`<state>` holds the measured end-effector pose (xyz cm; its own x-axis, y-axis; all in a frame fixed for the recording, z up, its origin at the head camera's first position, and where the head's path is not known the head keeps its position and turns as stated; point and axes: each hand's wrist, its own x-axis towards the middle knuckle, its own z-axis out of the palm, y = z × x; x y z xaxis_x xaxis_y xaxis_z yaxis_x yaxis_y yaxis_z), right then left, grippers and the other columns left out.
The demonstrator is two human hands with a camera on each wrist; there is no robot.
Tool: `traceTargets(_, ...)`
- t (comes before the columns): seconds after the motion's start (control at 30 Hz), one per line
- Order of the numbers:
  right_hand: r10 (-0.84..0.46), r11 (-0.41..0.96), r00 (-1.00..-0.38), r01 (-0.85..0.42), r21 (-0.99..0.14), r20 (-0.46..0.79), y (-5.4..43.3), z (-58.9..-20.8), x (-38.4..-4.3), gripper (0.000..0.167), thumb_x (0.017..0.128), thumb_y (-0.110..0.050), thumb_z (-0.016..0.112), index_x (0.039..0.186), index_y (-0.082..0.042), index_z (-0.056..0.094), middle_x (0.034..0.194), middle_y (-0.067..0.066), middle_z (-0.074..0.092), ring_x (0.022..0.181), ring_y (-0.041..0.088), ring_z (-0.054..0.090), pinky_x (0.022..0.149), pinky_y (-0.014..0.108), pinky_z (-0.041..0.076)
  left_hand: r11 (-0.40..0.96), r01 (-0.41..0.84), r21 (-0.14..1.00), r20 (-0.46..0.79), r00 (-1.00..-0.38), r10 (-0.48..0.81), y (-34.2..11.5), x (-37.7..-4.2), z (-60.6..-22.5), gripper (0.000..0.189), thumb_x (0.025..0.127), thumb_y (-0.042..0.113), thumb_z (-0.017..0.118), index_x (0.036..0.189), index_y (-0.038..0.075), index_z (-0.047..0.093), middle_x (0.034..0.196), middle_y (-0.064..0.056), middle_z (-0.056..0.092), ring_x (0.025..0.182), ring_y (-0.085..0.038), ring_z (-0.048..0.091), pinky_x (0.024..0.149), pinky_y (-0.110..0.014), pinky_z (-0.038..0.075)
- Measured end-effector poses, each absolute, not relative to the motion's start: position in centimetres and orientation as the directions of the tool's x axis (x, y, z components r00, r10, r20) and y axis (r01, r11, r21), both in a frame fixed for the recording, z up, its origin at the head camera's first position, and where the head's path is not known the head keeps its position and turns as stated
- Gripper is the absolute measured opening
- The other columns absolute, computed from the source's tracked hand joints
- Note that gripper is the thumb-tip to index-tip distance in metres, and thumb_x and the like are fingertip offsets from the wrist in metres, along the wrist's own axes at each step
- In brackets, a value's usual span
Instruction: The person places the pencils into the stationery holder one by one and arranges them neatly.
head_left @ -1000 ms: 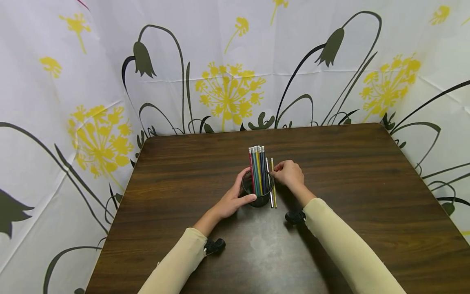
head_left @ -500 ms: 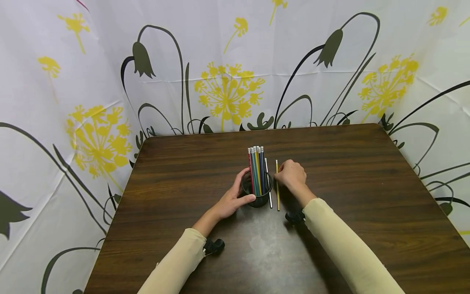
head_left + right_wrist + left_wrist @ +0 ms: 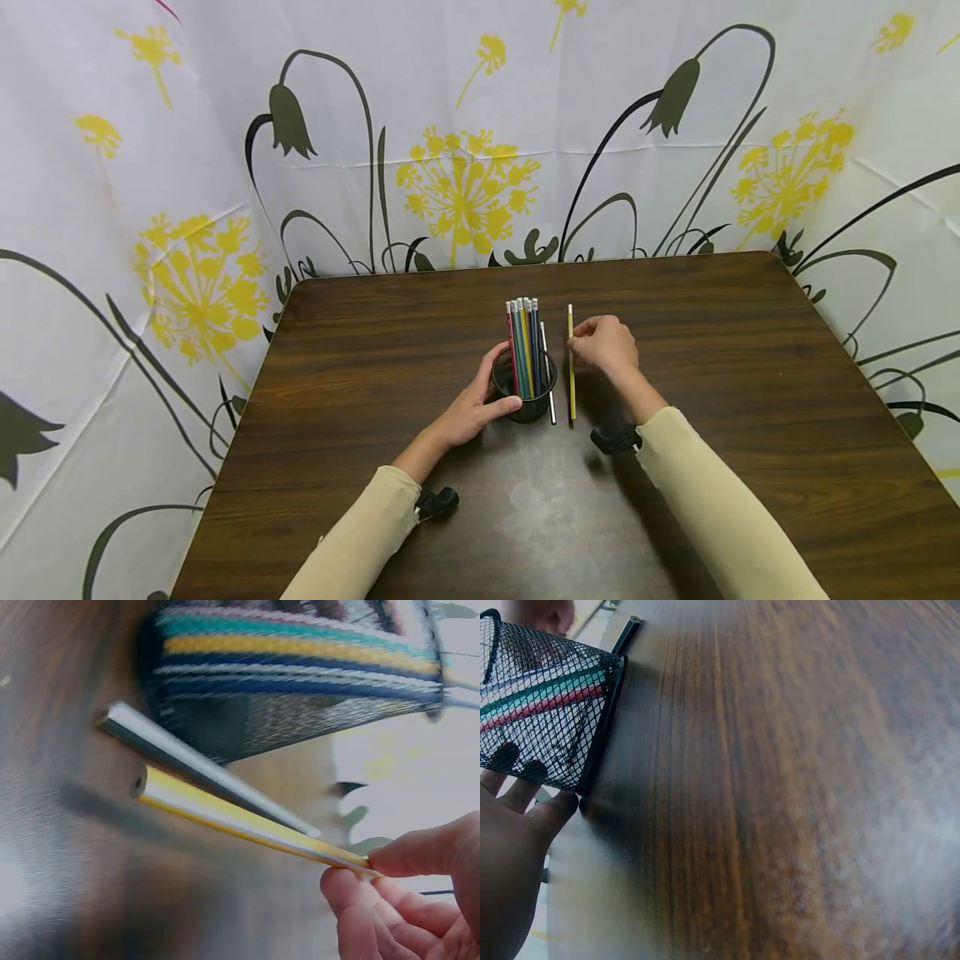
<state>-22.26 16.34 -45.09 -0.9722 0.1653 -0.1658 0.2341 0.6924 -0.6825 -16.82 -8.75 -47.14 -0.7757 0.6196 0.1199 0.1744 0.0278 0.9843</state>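
Note:
In the head view, my left hand [image 3: 477, 406] holds a black mesh pencil cup [image 3: 534, 410] upright on the table, thumb at the near side and fingers around the far left side. Several pencils [image 3: 522, 337] in red, green, yellow and dark blue stand in it, eraser ends up. My right hand [image 3: 611, 343] pinches a yellow pencil [image 3: 572, 387] near its eraser end, between thumb and fingers. In the right wrist view this yellow pencil [image 3: 225, 811] looks raised off the table, its unsharpened end toward the camera. A silver-white pencil [image 3: 187, 757] lies on the table beside the cup.
The brown wood-grain table [image 3: 360, 350] extends around both hands. Behind it hangs a white cloth [image 3: 480, 108] printed with yellow and grey flowers. Black wrist devices sit under the left sleeve [image 3: 375, 525] and the right sleeve [image 3: 712, 492].
My right hand has drawn the yellow pencil rightward, away from the silver-white one, then lifted it. The left hand and the pencil cup have stayed in place.

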Motion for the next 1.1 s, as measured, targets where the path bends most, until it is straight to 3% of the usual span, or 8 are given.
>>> traceTargets(0.23, 0.17, 0.516, -0.985, 0.08, -0.853, 0.01, 16.4, -41.1, -21.6, 0.019, 0.089, -0.021, 0.069, 0.102, -0.007, 0.071, 0.089, 0.009, 0.074, 0.071, 0.026, 0.072, 0.053, 0.027, 0.053, 0.022, 0.181, 0.983, 0.128, -0.774, 0.619, -8.7, -16.8, -47.0, 0.079, 0.095, -0.004, 0.057, 0.156, 0.011, 0.008, 0.155, -0.021, 0.024, 0.14, -0.037, 0.029, 0.11, -0.06, 0.025)
traceTargets(0.47, 0.225, 0.32, -0.934, -0.197, -0.927, 0.276, 15.7, -38.1, -20.5, 0.018, 0.087, -0.015, 0.071, 0.102, -0.004, 0.071, 0.082, 0.007, 0.073, 0.058, 0.009, 0.066, 0.051, 0.024, 0.052, 0.028, 0.187, 0.982, 0.129, -0.773, 0.621, -8.7, -16.8, -46.8, 0.079, 0.095, -0.006, 0.056, 0.156, 0.009, 0.008, 0.155, -0.022, 0.024, 0.142, -0.036, 0.026, 0.111, -0.059, 0.023)
traceTargets(0.57, 0.209, 0.259, -0.907, -0.309, -0.915, 0.365, 15.1, -37.3, -19.8, 0.017, 0.087, -0.011, 0.073, 0.101, -0.002, 0.071, 0.083, 0.01, 0.072, 0.058, 0.008, 0.066, 0.053, 0.024, 0.052, 0.028, 0.186, 0.982, 0.128, -0.771, 0.624, -8.7, -16.8, -46.8, 0.079, 0.095, -0.006, 0.056, 0.156, 0.008, 0.008, 0.156, -0.021, 0.023, 0.142, -0.035, 0.025, 0.111, -0.058, 0.023)
traceTargets(0.73, 0.139, 0.32, -0.888, -0.378, -0.869, 0.438, 13.9, -37.3, -18.8, 0.016, 0.086, -0.011, 0.075, 0.101, -0.006, 0.071, 0.086, 0.007, 0.073, 0.062, 0.011, 0.066, 0.057, 0.022, 0.05, 0.038, 0.186, 0.982, 0.123, -0.772, 0.624, -8.8, -16.8, -46.8, 0.078, 0.096, -0.002, 0.057, 0.156, 0.01, 0.008, 0.155, -0.021, 0.024, 0.142, -0.035, 0.026, 0.111, -0.058, 0.024)
traceTargets(1.1, 0.031, 0.453, -0.906, -0.363, -0.814, 0.422, 12.8, -40.1, -17.8, 0.015, 0.086, -0.013, 0.075, 0.1, -0.01, 0.07, 0.085, 0.001, 0.073, 0.064, 0.012, 0.066, 0.058, 0.028, 0.053, 0.048, 0.181, 0.982, 0.112, -0.772, 0.625, -8.7, -16.8, -46.7, 0.078, 0.096, -0.001, 0.056, 0.156, 0.011, 0.007, 0.155, -0.021, 0.024, 0.141, -0.036, 0.027, 0.11, -0.059, 0.025)
